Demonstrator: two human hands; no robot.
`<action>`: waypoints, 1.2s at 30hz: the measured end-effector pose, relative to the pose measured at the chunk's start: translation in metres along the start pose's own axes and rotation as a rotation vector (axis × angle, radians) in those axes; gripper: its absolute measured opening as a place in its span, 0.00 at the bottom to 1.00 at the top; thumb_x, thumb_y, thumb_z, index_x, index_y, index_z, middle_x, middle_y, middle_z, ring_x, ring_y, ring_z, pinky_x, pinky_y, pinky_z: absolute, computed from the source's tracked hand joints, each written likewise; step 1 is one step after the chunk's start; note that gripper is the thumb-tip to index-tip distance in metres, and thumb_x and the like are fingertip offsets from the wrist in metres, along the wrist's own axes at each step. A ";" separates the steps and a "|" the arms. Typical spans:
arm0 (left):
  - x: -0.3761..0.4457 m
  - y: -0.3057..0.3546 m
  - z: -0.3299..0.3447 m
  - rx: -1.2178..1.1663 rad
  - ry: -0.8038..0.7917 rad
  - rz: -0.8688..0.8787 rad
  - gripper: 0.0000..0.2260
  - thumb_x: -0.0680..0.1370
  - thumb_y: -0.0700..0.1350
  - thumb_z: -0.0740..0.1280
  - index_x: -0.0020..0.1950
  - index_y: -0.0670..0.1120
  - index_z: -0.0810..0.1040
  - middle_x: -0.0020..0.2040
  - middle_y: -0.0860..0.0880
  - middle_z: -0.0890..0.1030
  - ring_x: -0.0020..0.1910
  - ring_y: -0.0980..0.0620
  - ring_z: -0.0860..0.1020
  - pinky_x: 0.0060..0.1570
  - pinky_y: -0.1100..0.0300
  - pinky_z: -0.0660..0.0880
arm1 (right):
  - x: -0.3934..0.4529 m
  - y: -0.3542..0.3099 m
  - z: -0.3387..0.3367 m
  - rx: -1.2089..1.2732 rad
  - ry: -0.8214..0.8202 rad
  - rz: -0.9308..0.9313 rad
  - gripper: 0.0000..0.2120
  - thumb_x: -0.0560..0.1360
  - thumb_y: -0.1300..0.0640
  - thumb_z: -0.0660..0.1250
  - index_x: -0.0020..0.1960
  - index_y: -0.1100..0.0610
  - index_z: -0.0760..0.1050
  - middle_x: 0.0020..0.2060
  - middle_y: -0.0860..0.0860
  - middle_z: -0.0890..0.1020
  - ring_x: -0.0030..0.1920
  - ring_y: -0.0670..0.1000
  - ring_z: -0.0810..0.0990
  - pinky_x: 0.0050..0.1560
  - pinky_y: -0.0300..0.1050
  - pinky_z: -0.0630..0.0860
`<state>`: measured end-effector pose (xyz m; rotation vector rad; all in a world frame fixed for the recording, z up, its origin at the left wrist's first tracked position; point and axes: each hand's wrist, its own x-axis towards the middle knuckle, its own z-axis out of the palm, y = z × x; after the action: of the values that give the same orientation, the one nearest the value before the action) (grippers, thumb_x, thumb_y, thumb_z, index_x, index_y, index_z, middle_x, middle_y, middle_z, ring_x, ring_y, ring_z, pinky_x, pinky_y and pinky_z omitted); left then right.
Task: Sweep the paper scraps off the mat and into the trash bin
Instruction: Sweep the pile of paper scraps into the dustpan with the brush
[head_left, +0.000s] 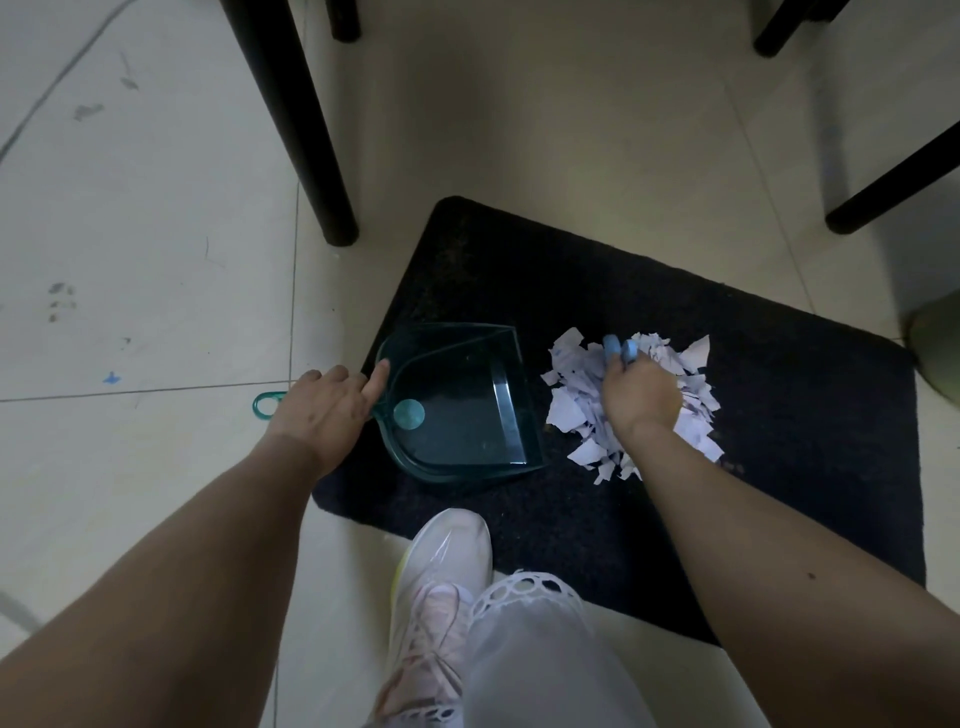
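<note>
Nearest the camera, a white shoe (441, 587) stands on the tiled floor (156, 208), its toe touching the near edge of the black mat (779, 415), with a pale trouser leg (540, 665) over it. Two bare forearms reach forward from the bottom corners.

The left hand (324, 410) grips the handle of a dark green dustpan (462, 405), fingers curled over it and the index finger stretched along the pan's back rim. The handle's looped end (267, 405) pokes out behind the hand, over the floor. The pan itself lies flat on the left part of the mat, its open lip turned right toward the scraps. Nothing shows inside the pan.

The right hand (641, 395) sits on top of the scraps (582, 410), fingers curled around a small blue tool (621, 349) whose tip sticks out past the knuckles; what kind of tool it is cannot be told, since the hand hides most of it. The scraps are white torn paper gathered in one heap in the middle of the mat, just beside the pan's lip but apart from it, spreading out on both sides of the hand.

Farther off, black furniture legs (296, 124) stand on the floor beyond the mat, one near its far left corner and others at the upper right. A pale green object (935, 353) is cut off at the right edge, by the mat's far right corner.
</note>
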<state>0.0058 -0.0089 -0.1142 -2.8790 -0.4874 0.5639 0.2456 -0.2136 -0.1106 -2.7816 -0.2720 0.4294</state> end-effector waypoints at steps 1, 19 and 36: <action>0.000 0.000 -0.001 -0.001 -0.001 0.001 0.30 0.80 0.40 0.54 0.79 0.44 0.43 0.61 0.49 0.75 0.58 0.48 0.73 0.55 0.55 0.71 | -0.002 -0.004 0.004 0.011 -0.011 -0.008 0.19 0.81 0.49 0.53 0.51 0.62 0.76 0.45 0.60 0.81 0.43 0.59 0.76 0.41 0.45 0.66; 0.000 -0.001 0.003 -0.011 0.006 0.000 0.31 0.80 0.41 0.56 0.79 0.44 0.43 0.60 0.48 0.75 0.57 0.47 0.73 0.55 0.55 0.71 | 0.001 -0.026 -0.004 0.150 0.123 -0.176 0.17 0.81 0.50 0.55 0.50 0.60 0.77 0.33 0.53 0.77 0.35 0.55 0.76 0.36 0.44 0.69; 0.003 -0.005 0.004 -0.012 0.000 -0.005 0.32 0.79 0.40 0.57 0.79 0.44 0.43 0.60 0.48 0.75 0.58 0.47 0.73 0.54 0.55 0.71 | -0.022 -0.044 0.017 0.135 -0.171 -0.293 0.21 0.80 0.50 0.58 0.29 0.55 0.64 0.25 0.50 0.70 0.28 0.52 0.70 0.32 0.43 0.64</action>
<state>0.0054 -0.0033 -0.1173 -2.8887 -0.4998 0.5615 0.2138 -0.1728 -0.1054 -2.5232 -0.6551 0.5877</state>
